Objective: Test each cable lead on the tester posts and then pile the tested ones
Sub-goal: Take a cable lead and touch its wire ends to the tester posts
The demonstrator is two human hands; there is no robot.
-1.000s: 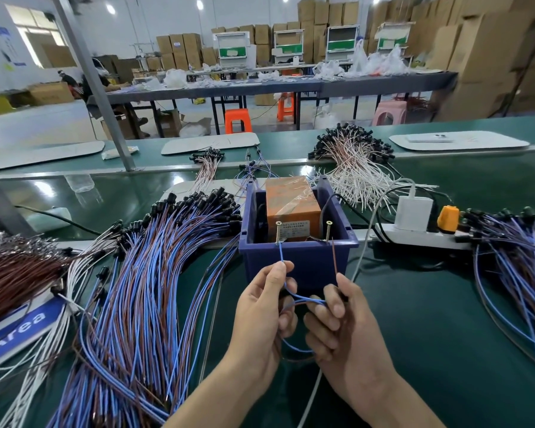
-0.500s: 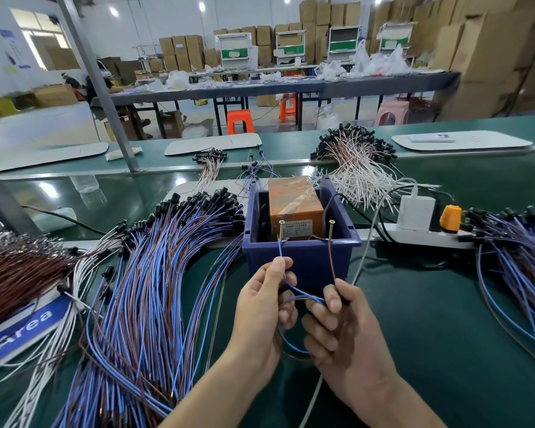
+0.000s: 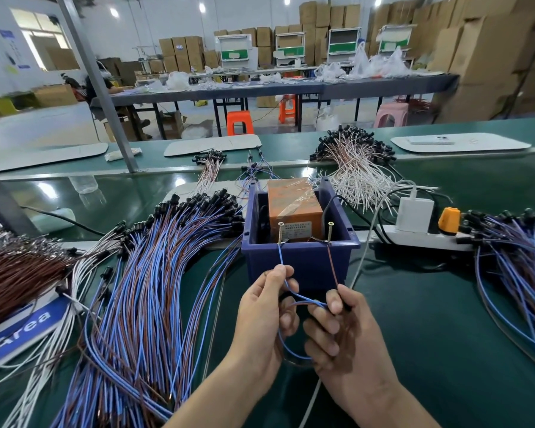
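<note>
Nearest the viewer, both hands are over the green belt [image 3: 445,335], just in front of the bin. The left hand [image 3: 266,307] pinches the blue lead [image 3: 281,262] between thumb and forefinger, with the other fingers curled under. The right hand [image 3: 346,335] grasps the brown lead [image 3: 332,267] in curled fingers. The slack of this cable hangs in a loop between the two hands.

The blue lead rises to the foot of the left post [image 3: 280,233]. The brown lead rises to the foot of the right post [image 3: 330,232] (both posts are upright screws at the near rim). Contact appears made at each.

The posts stand in a dark blue bin [image 3: 300,264], which also holds an orange taped tester box [image 3: 292,202].

Left of the bin lies a large pile of blue-and-brown leads [image 3: 155,288], its black ends towards the far side. Further left are a brown wire bundle [image 3: 16,273] and a blue sign reading "Area" [image 3: 19,329].

On the right, a second heap of blue-and-brown leads [image 3: 519,267] lies beside a white power strip [image 3: 420,237] that carries a white charger [image 3: 414,214] and an orange plug [image 3: 449,216].

Beyond the bin lies a fan of white leads [image 3: 355,171]
</note>
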